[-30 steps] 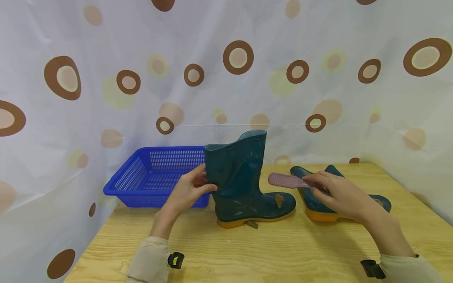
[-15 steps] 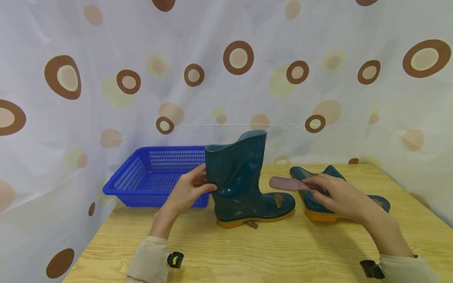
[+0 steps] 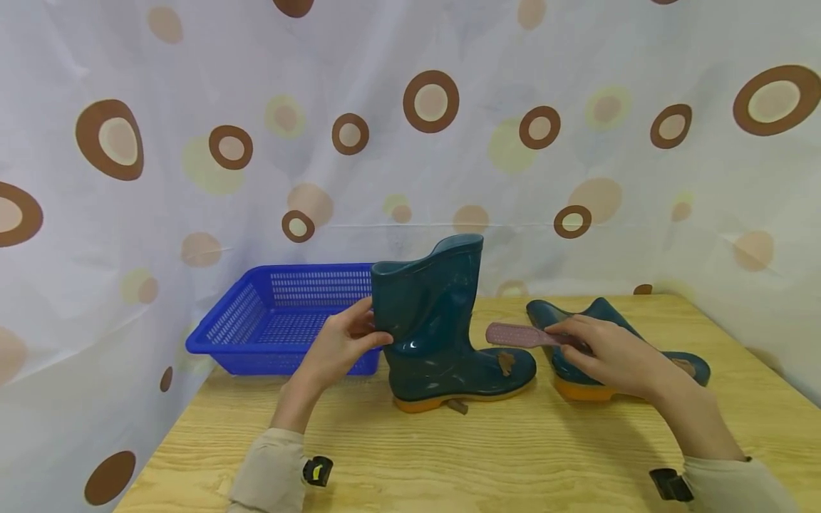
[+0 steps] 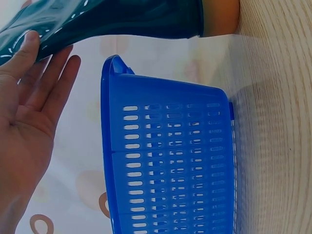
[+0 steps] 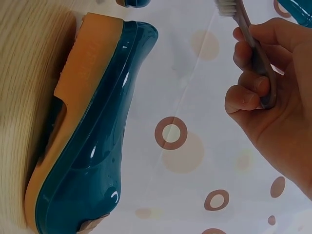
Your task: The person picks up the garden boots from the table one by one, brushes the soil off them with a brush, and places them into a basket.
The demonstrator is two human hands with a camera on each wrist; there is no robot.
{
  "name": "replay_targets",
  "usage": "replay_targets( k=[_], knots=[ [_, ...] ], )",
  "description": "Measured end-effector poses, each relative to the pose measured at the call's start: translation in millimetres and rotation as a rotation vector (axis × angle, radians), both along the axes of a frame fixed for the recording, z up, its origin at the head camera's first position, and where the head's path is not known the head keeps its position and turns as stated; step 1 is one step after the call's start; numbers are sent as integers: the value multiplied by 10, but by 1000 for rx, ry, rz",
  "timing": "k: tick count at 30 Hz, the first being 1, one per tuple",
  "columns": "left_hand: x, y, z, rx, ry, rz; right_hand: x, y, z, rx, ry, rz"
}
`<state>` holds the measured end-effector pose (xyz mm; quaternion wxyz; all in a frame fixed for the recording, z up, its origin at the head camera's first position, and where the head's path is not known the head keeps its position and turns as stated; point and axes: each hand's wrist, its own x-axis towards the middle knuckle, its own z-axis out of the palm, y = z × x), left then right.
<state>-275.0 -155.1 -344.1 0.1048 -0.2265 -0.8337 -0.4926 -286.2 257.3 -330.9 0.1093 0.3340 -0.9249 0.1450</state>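
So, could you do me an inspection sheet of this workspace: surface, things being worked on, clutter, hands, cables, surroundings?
Surface: wood-grained table.
Job's things: upright boot, teal, with a brown patch on its toe; pinkish brush with white bristles; second boot to the right, also teal.
Clutter: small brown piece by the upright boot's sole.
Hands: left hand holds the upright boot's shaft; right hand grips the brush's handle.
Cables: nothing seen.
Surroundings: blue basket at left; spotted curtain behind.

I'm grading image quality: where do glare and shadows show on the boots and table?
Head view: glints on the upright boot, soft shadow on the table below the right hand; left wrist view: pale streaks on that boot; right wrist view: highlights on the other boot, shadow beside its heel.
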Motion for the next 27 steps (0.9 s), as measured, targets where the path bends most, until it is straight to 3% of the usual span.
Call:
replay_targets(
  k=[27],
  knots=[
    [-11, -10, -7, -7, 14, -7, -7, -42, -28, 42, -138, -17]
  ],
)
